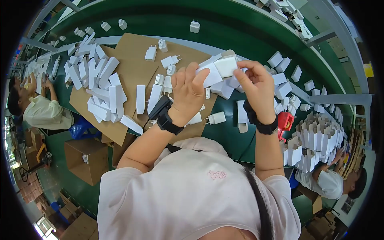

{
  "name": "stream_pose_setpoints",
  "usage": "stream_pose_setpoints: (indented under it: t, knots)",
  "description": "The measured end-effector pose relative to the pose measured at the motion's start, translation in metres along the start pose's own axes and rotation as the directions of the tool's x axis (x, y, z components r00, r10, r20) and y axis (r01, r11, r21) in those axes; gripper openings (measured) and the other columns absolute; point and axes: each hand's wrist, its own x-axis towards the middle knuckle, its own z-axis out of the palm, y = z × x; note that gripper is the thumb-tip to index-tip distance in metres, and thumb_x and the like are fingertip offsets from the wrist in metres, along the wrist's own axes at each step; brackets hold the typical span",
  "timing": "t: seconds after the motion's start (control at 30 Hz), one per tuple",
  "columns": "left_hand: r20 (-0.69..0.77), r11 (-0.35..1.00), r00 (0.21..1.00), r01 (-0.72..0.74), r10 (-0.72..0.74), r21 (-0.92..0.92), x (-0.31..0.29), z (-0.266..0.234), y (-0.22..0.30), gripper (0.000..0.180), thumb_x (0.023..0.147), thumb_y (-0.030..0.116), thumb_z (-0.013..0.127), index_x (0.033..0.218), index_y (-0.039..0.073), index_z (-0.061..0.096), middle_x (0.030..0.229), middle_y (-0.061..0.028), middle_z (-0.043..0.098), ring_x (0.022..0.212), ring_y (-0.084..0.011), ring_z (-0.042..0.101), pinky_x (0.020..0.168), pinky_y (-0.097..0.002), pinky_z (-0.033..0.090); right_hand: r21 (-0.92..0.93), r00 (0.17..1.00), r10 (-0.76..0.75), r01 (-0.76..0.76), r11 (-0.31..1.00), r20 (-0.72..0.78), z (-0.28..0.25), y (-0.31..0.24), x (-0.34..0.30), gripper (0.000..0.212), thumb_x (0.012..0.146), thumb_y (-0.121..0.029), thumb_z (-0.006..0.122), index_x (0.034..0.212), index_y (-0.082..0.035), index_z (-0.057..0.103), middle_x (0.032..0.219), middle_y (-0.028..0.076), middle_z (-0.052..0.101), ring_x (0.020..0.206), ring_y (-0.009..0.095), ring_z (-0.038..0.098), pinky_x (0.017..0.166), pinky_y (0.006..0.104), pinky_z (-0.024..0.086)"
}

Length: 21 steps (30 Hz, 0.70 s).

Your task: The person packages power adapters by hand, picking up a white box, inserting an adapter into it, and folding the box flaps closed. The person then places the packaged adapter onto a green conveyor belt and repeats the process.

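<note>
Hands are up in front of the chest, both on the same job: left hand (189, 89) has its fingers closed around a flat white carton sleeve (211, 74), and right hand (256, 82) pinches a white charger block (226, 65) right at the sleeve's open end. Looks to me like the loading step, charger going into its box, about half in at best. Next bit probably needs the block squared to the opening and a steady push, or the flap will likely snag. Below on the table (228, 136) there's cardboard sheet (132, 68) with loose flat boxes (102, 88), more chargers (217, 117), and stacked finished cartons (316, 140) off right.
</note>
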Motion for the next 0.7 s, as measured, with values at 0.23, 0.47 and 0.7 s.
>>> stream_pose_setpoints:
  t: [0.23, 0.47, 0.7]
  knots:
    - [-0.001, 0.999, 1.000, -0.026, 0.026, -0.040, 0.005, 0.008, -0.001, 0.060, 0.063, 0.000, 0.060, 0.116, 0.015, 0.038, 0.110, -0.0111, 0.047, 0.090, -0.0292, 0.046, 0.075, -0.0412, 0.033, -0.096, 0.981, 0.013, 0.006, 0.995, 0.196, 0.002, -0.002, 0.016, 0.017, 0.074, -0.008, 0.068, 0.090, -0.002, 0.067, 0.076, 0.001, 0.059, 0.064, 0.005, 0.048, 0.057, 0.0183, 0.039]
    - [-0.101, 0.987, 0.983, 0.149, -0.154, -0.063, 0.020, 0.025, -0.007, 0.064, 0.059, -0.001, 0.066, 0.117, 0.010, 0.039, 0.108, -0.0119, 0.048, 0.094, -0.0323, 0.047, 0.079, -0.0428, 0.034, -0.316, 0.917, -0.345, 0.394, 0.863, 0.201, 0.015, 0.016, 0.028, 0.047, 0.073, -0.015, 0.072, 0.117, -0.009, 0.057, 0.129, 0.011, 0.045, 0.116, 0.023, 0.043, 0.092, 0.0324, 0.038]
    - [0.349, 0.815, 0.816, 0.544, -0.460, -0.199, 0.058, -0.076, -0.039, 0.056, 0.066, 0.018, 0.073, 0.115, 0.005, 0.050, 0.105, -0.0130, 0.053, 0.098, -0.0314, 0.050, 0.086, -0.0383, 0.038, 0.318, 0.986, 0.166, -0.156, 0.935, -0.005, 0.018, 0.092, 0.106, 0.069, 0.078, -0.009, 0.066, 0.133, -0.005, 0.026, 0.105, 0.012, 0.053, 0.087, 0.015, 0.055, 0.072, 0.0282, 0.048]
